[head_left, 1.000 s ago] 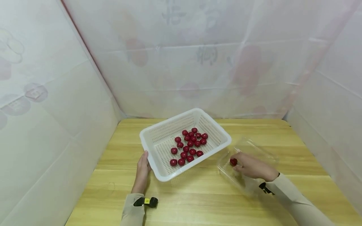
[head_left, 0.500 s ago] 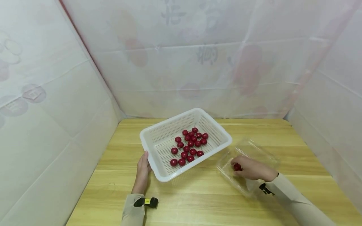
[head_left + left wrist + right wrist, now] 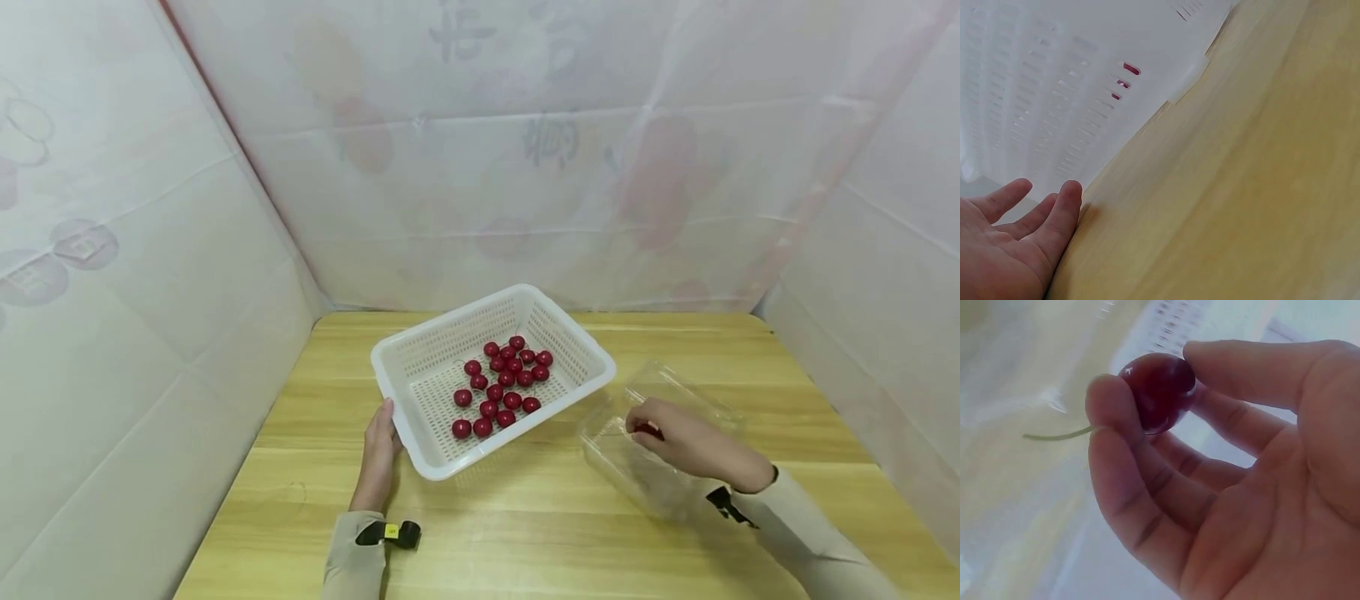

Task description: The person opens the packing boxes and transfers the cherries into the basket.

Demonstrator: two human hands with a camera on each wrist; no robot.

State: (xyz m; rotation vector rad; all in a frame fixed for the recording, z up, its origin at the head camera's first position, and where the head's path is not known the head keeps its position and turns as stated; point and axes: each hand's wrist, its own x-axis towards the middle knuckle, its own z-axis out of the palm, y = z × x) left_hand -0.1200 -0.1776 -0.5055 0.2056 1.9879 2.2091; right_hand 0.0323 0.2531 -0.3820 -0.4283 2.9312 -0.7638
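A white perforated plastic basket (image 3: 420, 350) with several red cherries (image 3: 506, 377) inside stands on the table. At its left end, my left hand (image 3: 377, 454) holds the rim, thumb at the edge and the other fingers below. In the left wrist view, those fingers (image 3: 1067, 203) reach the slotted outer wall. My right hand (image 3: 690, 442) pinches one dark red cherry (image 3: 1159, 394), its thin green stem (image 3: 1057, 435) sticking out past the fingers. Under that hand lies an unfolded clear plastic box (image 3: 618, 467), partly covered by the hand and forearm.
The light wooden table (image 3: 525, 533) runs back to pale printed cloth walls (image 3: 510, 200) on the left, rear and right. Each wrist wears a dark strap with a small camera, such as the left camera (image 3: 408, 534).
My right hand has drawn the cherry slightly right and up over the clear box, turning so that the fingers now hide most of it in the head view. Left hand and basket stay put.
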